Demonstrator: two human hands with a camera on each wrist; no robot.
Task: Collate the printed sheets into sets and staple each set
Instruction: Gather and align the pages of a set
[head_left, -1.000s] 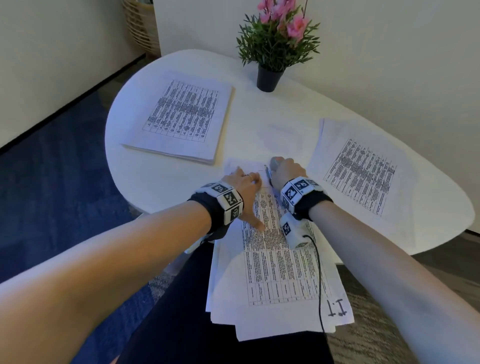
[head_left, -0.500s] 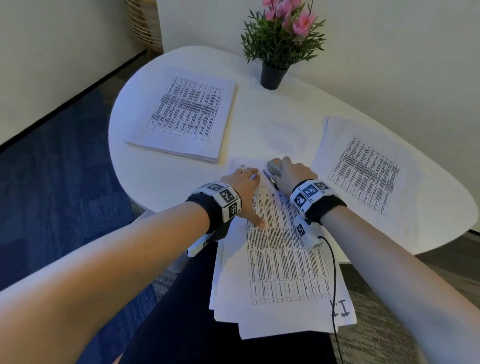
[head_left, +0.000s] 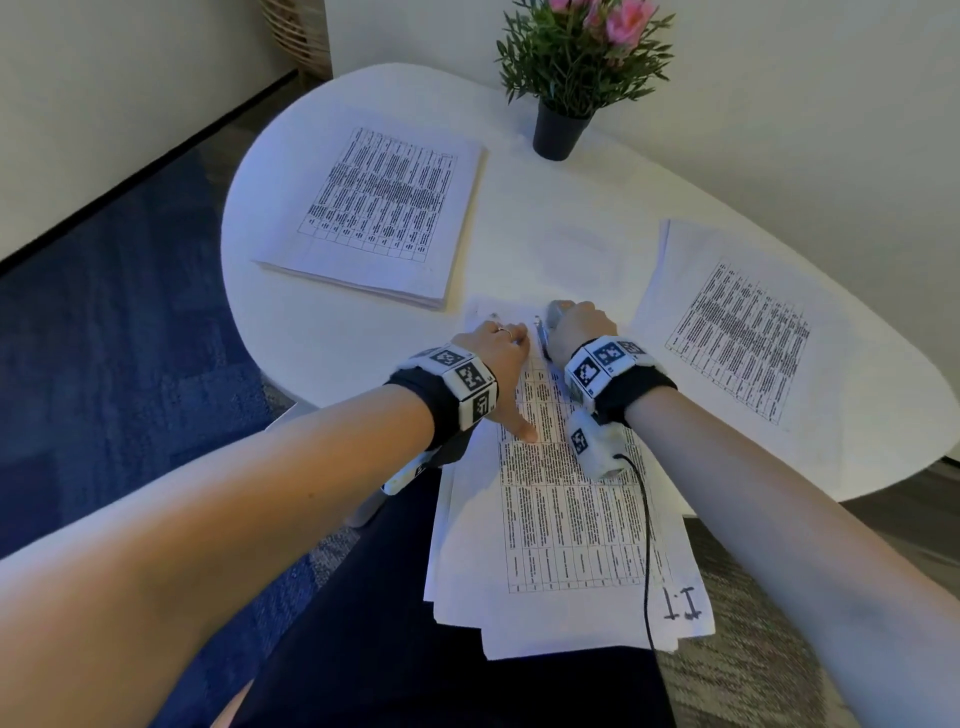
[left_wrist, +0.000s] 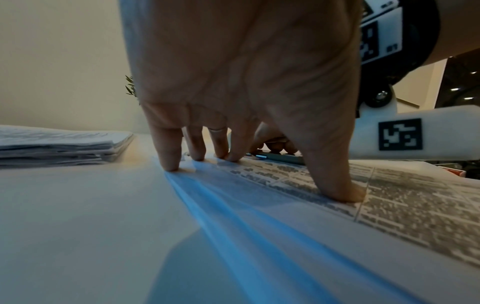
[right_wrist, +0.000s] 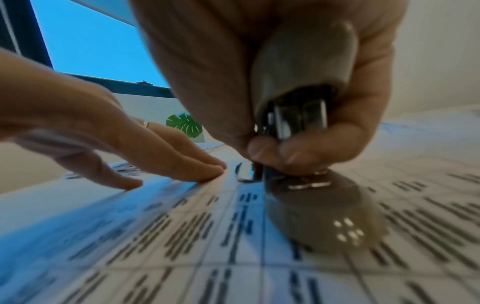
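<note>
White table (head_left: 332, 332), stapler (head_left: 557, 318) half-hidden

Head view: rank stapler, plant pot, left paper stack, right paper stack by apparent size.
1-2. left paper stack and right paper stack: look alike, unranked.
3. plant pot
4. stapler: mostly hidden under the right hand, so unsure.

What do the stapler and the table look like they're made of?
Stapler: apparently glossy grey plastic over a shiny metal core; light glints off its shell, and chrome shows inside. Table: smooth matte white surface, perhaps laminate or painted wood; no grain visible, so uncertain.
</note>
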